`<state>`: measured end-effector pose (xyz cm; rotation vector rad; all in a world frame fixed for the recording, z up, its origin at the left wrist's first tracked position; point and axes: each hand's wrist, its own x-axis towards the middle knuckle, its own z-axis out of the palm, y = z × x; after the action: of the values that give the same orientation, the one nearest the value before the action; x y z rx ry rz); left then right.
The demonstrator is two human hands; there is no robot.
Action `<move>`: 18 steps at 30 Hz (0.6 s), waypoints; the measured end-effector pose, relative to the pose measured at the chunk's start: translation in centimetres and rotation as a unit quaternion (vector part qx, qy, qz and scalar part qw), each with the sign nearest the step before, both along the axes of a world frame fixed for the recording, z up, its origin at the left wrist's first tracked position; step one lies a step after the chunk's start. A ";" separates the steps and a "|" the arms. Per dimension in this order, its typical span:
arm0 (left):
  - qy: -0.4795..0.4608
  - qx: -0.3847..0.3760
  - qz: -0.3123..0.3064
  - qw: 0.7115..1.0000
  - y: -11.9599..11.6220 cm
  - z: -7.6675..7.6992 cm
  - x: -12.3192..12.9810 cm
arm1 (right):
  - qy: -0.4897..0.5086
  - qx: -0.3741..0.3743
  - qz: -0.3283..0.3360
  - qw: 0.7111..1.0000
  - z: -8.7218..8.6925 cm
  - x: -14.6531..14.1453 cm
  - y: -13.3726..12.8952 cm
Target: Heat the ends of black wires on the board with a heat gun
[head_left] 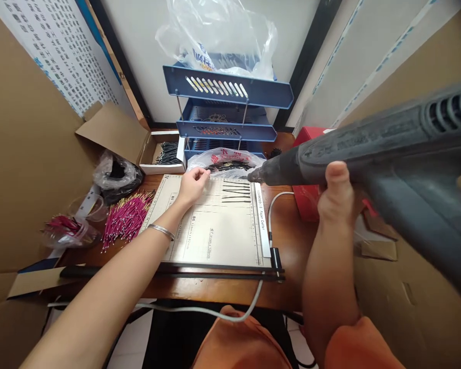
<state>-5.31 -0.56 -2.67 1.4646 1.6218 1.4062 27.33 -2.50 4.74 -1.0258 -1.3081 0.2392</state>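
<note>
My right hand (336, 192) is wrapped round a dark grey heat gun (330, 148), its thumb up along the side. The gun's nozzle points left, over the top right corner of a cream paper cutter board (230, 233). Several short black strips (236, 192) lie side by side on the board just below the nozzle. My left hand (194, 183) is closed in a pinch at the board's far edge; I cannot make out what lies between its fingertips. Beyond that edge, a clear plastic bag (230, 160) holds more thin black pieces.
Blue stacked trays (226, 87) stand at the back, a plastic bag on top. A white box (163, 151) holds dark thin pieces. Pink gold-tipped sticks (125, 220) are heaped left of the board. A red box (305, 200) sits behind the gun. A white cord (271, 210) runs beside the board.
</note>
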 end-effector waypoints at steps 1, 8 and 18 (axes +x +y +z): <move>0.005 -0.002 -0.003 1.000 0.4 0.1 0.0 | 0.017 0.023 -0.016 0.999 0.3 0.3 0.6; 0.040 -0.008 -0.023 0.999 3.2 0.6 -0.1 | 0.078 0.031 -0.043 0.996 2.6 0.4 4.1; 0.057 0.002 -0.010 0.998 3.9 -0.1 -0.1 | 0.093 0.007 0.055 0.994 3.3 -1.5 3.5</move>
<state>-5.42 3.38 -2.72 1.5834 1.6693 1.3375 25.84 1.01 8.04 -0.8984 -1.1959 0.4003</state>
